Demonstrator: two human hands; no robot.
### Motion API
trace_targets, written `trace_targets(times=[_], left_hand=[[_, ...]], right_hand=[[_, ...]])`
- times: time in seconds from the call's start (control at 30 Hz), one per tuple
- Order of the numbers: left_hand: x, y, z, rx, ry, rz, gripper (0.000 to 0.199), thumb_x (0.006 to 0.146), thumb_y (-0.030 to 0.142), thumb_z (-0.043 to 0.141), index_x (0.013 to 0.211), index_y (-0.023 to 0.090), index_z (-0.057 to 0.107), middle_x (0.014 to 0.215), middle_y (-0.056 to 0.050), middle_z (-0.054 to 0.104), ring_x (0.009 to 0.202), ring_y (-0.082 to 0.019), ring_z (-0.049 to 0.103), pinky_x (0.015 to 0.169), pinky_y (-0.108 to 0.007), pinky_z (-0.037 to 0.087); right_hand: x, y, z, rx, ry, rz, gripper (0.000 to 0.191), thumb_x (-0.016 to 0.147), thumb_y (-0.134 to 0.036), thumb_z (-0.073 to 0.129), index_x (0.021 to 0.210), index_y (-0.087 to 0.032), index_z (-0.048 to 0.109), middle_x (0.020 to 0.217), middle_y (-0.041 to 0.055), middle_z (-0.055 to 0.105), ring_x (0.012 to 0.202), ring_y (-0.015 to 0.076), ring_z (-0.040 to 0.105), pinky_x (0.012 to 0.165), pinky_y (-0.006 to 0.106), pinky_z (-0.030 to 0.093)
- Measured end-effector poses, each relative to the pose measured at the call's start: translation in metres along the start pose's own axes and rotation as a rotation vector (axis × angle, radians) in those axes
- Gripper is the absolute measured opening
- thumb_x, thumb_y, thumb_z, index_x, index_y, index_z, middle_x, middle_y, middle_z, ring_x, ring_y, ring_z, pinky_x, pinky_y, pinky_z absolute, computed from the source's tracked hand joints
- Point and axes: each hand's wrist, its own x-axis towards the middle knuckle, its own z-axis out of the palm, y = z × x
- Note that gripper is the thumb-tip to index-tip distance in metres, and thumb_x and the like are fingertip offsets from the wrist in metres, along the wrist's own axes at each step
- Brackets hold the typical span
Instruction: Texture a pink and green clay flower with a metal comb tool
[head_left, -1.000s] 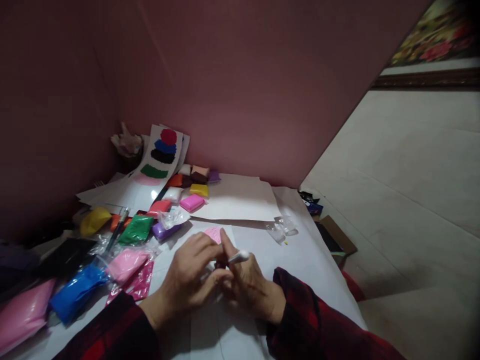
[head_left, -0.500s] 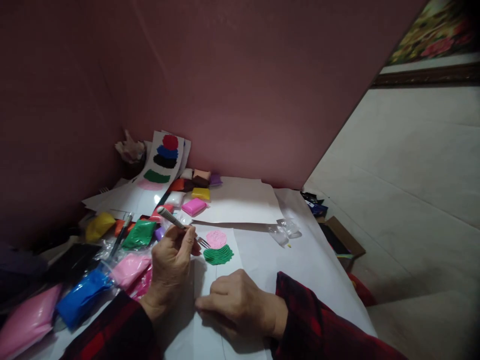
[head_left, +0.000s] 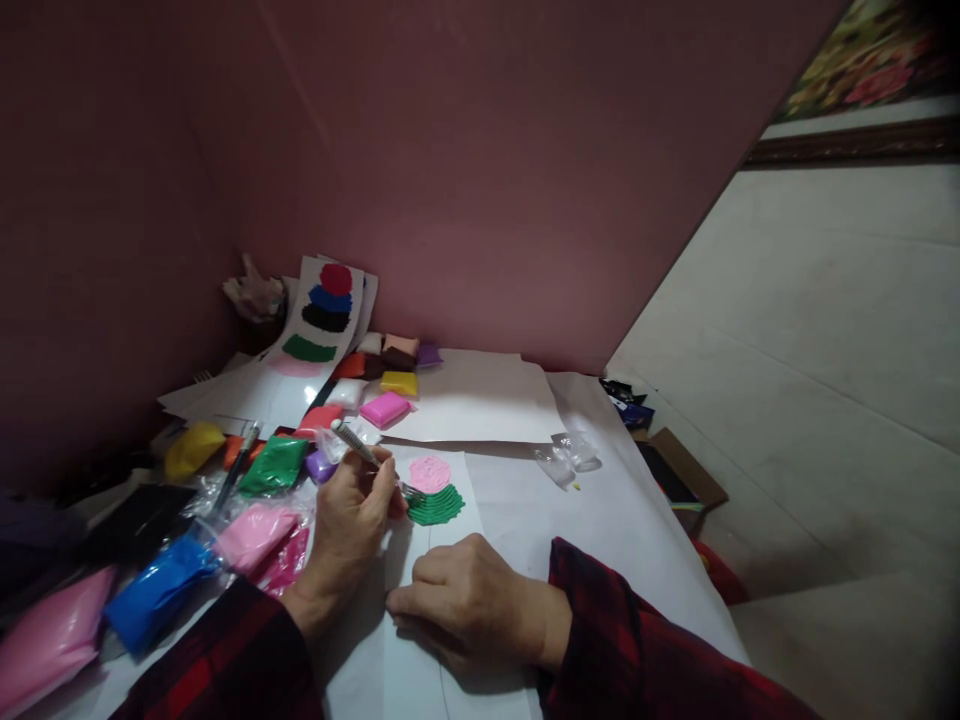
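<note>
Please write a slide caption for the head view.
Left hand holds a fork at the ridged green patch below a pink disc, while the right hand rests on the paper.

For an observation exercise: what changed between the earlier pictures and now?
The hands have parted: the left hand moved left and holds a fork at the left edge of the green patch; the right hand rests nearer the wearer on the paper. The pink disc and green packet stayed put.

White table [head_left: 600, 510]: paper sheets [head_left: 407, 556], coloured packets [head_left: 159, 593] left, clear wrappers [head_left: 579, 451] right
</note>
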Motion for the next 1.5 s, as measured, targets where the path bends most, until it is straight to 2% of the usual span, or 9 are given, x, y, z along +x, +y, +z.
trace_targets(times=[0.33, 0.73, 0.93, 1.33, 1.5], left_hand=[[-0.0003, -0.0019, 0.0075, -0.045, -0.048, -0.014, 0.02, 0.088, 0.039, 0.059, 0.095, 0.021, 0.054, 0.057, 0.005, 0.061, 0.051, -0.016, 0.062, 0.052, -0.028, 0.051], [-0.0005, 0.0034, 0.0101, -0.085, -0.072, -0.038, 0.022, 0.085, 0.039, 0.059, 0.093, 0.019, 0.053, 0.057, 0.004, 0.061, 0.05, -0.018, 0.062, 0.052, -0.03, 0.053], [-0.0004, 0.0049, 0.0096, -0.088, -0.069, -0.054, 0.023, 0.084, 0.04, 0.059, 0.092, 0.019, 0.053, 0.055, 0.004, 0.06, 0.049, -0.017, 0.061, 0.051, -0.029, 0.052], [0.0036, -0.0027, 0.0064, -0.086, -0.095, -0.066, 0.026, 0.084, 0.042, 0.058, 0.095, 0.019, 0.052, 0.056, 0.004, 0.059, 0.05, -0.018, 0.061, 0.05, -0.03, 0.051], [0.0053, -0.0044, 0.0057, -0.086, -0.094, -0.075, 0.026, 0.084, 0.042, 0.059, 0.094, 0.02, 0.052, 0.055, 0.004, 0.059, 0.048, -0.018, 0.061, 0.049, -0.03, 0.05]], right_hand=[[0.0006, 0.0001, 0.0008, 0.003, 0.0, 0.002, 0.019, 0.095, -0.028, 0.049, 0.088, -0.018, 0.063, 0.064, -0.002, 0.058, 0.054, 0.0123, 0.048, 0.045, 0.028, 0.025], [0.0002, 0.0004, 0.0009, 0.012, -0.006, 0.008, 0.018, 0.094, -0.026, 0.049, 0.088, -0.017, 0.063, 0.065, -0.0022, 0.058, 0.054, 0.012, 0.046, 0.046, 0.027, 0.028], [0.0007, -0.0004, -0.0003, 0.013, -0.01, 0.016, 0.021, 0.095, -0.027, 0.047, 0.085, -0.018, 0.063, 0.065, -0.0022, 0.057, 0.054, 0.0119, 0.046, 0.046, 0.027, 0.027], [-0.0007, -0.0008, -0.0017, 0.022, -0.043, 0.039, 0.016, 0.094, -0.026, 0.05, 0.092, -0.018, 0.063, 0.067, -0.0017, 0.059, 0.055, 0.0122, 0.05, 0.047, 0.027, 0.031], [-0.0006, -0.001, -0.0019, 0.018, -0.047, 0.038, 0.015, 0.094, -0.027, 0.051, 0.092, -0.018, 0.062, 0.068, -0.002, 0.059, 0.056, 0.0118, 0.049, 0.047, 0.027, 0.029]])
